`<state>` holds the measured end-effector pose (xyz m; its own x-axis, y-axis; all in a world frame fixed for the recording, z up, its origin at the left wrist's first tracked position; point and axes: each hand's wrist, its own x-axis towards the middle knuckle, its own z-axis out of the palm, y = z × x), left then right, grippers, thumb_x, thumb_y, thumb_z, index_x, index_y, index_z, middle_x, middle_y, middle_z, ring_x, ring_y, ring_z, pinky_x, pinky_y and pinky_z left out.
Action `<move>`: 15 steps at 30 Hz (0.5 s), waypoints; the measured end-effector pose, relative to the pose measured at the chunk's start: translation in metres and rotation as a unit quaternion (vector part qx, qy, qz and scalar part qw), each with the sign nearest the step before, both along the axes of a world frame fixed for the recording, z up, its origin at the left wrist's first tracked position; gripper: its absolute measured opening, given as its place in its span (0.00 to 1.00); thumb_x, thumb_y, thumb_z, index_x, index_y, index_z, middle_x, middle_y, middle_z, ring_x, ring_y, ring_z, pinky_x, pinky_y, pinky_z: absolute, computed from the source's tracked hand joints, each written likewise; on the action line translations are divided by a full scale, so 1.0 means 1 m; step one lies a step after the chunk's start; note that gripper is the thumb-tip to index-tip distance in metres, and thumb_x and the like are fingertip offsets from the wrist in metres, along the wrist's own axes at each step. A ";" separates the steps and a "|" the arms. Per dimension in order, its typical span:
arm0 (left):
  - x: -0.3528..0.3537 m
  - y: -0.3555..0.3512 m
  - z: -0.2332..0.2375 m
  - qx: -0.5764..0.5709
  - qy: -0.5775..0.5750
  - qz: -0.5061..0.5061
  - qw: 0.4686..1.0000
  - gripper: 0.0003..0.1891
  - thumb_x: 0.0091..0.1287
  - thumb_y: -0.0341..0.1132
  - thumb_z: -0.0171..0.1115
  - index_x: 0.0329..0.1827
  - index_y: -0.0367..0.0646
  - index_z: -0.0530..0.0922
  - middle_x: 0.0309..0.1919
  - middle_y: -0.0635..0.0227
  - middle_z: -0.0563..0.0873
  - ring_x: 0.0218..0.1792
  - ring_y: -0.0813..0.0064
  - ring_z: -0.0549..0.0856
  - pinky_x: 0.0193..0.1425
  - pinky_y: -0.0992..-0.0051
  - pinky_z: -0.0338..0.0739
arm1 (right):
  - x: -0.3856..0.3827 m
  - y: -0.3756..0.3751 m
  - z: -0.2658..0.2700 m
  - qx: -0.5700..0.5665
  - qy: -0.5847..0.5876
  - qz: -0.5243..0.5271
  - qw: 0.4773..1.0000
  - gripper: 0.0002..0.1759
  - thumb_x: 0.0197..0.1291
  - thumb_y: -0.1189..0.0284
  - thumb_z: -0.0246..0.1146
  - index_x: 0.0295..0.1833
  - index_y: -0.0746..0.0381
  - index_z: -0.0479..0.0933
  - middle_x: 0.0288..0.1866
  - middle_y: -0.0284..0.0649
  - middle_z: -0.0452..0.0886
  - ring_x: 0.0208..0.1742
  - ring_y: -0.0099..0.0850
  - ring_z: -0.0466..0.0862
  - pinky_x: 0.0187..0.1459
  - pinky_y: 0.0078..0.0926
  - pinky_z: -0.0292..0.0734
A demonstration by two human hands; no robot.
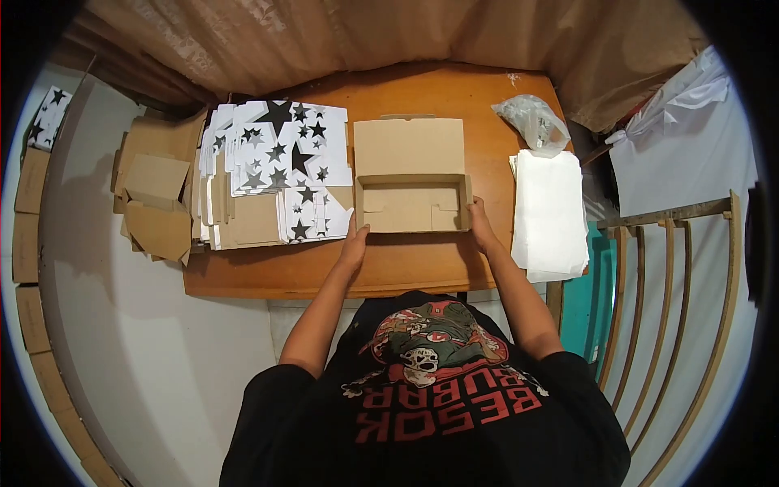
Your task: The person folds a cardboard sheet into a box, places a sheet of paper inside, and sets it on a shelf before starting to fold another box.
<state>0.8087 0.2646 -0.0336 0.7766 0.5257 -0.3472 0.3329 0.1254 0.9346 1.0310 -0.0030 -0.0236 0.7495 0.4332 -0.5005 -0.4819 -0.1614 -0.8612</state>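
Observation:
An open cardboard box (410, 203) sits at the middle of the wooden table, its lid raised at the far side and nothing visible inside. My left hand (354, 243) grips its near left corner. On the opposite side, my right hand (482, 226) holds the near right corner. Left of the box lies a stack of flat star-printed cardboard sheets (280, 150), some showing their plain brown side. A pile of white paper sheets (550, 215) is to the right of my right hand.
A clear plastic bag (531, 122) lies beyond the white paper on the wooden table (389, 272). Brown cardboard pieces (158, 199) stand at the far left. Boxes (31, 243) line the left edge. A wooden rack (669, 300) is at the right.

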 end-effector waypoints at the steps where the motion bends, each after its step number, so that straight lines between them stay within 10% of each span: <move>1: -0.001 0.000 -0.002 -0.017 0.007 -0.002 1.000 0.37 0.80 0.40 0.51 0.87 0.38 0.49 0.80 0.50 0.66 0.78 0.58 0.67 0.83 0.67 0.56 | -0.001 0.000 0.003 -0.002 -0.001 -0.004 1.000 0.29 0.72 0.58 0.50 0.73 0.62 0.64 0.60 0.47 0.76 0.57 0.37 0.78 0.59 0.34 0.77; 6: 0.008 0.002 0.015 -0.047 -0.022 -0.018 0.999 0.36 0.81 0.40 0.50 0.87 0.37 0.51 0.80 0.50 0.66 0.79 0.57 0.66 0.84 0.67 0.54 | 0.000 0.012 0.002 -0.066 -0.111 -0.061 0.990 0.23 0.76 0.58 0.59 0.60 0.67 0.81 0.51 0.43 0.86 0.54 0.33 0.82 0.59 0.31 0.77; 15: 0.009 0.007 0.001 0.071 -0.025 -0.063 0.995 0.35 0.80 0.35 0.48 0.86 0.32 0.49 0.82 0.42 0.60 0.83 0.50 0.59 0.86 0.64 0.50 | -0.028 0.032 0.040 -0.105 -0.124 -0.230 0.959 0.20 0.79 0.59 0.59 0.47 0.68 0.81 0.37 0.39 0.82 0.40 0.30 0.80 0.47 0.32 0.77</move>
<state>0.8172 0.2712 -0.0327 0.8536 0.4646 -0.2356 0.2906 -0.0494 0.9556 1.0028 0.0293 0.0165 0.9443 -0.0635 -0.3228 -0.3289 -0.1638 -0.9300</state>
